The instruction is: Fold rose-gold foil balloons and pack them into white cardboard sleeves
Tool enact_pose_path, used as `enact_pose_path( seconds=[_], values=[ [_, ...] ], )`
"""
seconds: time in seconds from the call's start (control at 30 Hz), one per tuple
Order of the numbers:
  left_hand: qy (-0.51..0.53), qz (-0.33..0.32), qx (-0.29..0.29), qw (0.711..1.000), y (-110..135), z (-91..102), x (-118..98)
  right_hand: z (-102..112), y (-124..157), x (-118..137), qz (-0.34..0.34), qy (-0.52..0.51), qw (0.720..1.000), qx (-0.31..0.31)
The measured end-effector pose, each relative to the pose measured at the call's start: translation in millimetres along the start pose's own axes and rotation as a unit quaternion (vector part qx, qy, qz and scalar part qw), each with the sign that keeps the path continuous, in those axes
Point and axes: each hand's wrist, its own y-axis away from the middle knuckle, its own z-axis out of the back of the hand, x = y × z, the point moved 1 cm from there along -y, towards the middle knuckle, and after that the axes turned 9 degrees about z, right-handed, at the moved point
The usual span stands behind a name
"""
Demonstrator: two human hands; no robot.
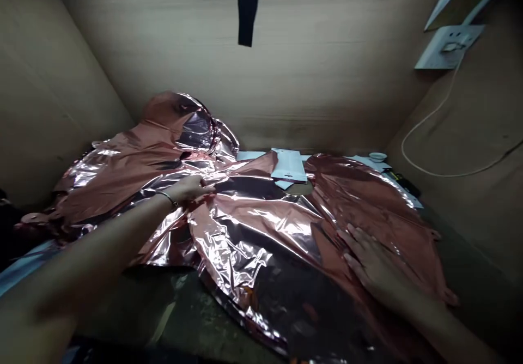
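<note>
Crinkled, glossy rose-gold foil balloon (253, 228), thin and sprawling, pressed flat beneath the open, palm-down right grip (378, 268) and pinched at a fold within the curled left grip (186, 188).

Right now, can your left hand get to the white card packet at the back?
Probably yes: the left hand lies on the deflated rose-gold foil balloon, near the white card packet, with only low, crinkled foil between them.

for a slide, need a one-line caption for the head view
The left hand and right hand rest on crumpled, deflated rose-gold foil balloons.
</note>
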Motion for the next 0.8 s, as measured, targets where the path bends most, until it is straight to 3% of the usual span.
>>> enact_pose_path(
  seconds=[0.13, 0.27, 0.43, 0.53, 0.6, 0.63, 0.7, 0.8],
  values=[
    [-0.061, -0.044, -0.021, 0.997, -25, -12.2, -33, -1, 1, 4, -0.003, 0.011, 1.0, -0.012],
    [-0.094, -0.038, -0.024, 0.995, -48, -33.0, -55, -7, 4, 2, 0.007, 0.021, 1.0, -0.011],
    [-0.086, -0.064, -0.082, 0.991, -50, -18.5, -66, -1, -1, 6, -0.002, 0.013, 1.0, -0.006],
    [-0.08, -0.127, -0.144, 0.978, -23, -24.7, -79, 3, -3, 15, -0.012, 0.009, 1.0, 0.005],
    [-0.093, -0.199, -0.143, 0.965, 12, -51.1, -83, 7, -3, 21, -0.021, 0.007, 1.0, 0.012],
    [-0.106, -0.248, -0.124, 0.955, 33, -69.6, -83, 10, -4, 23, -0.025, 0.002, 1.0, 0.015],
    [-0.184, -0.384, -0.043, 0.904, 74, -110.4, -78, 22, -11, 19, -0.014, -0.028, 0.999, 0.02],
    [-0.267, -0.415, 0.069, 0.867, 115, -153.7, -63, 48, -36, -16, -0.037, -0.079, 0.996, 0.0]
  ],
)
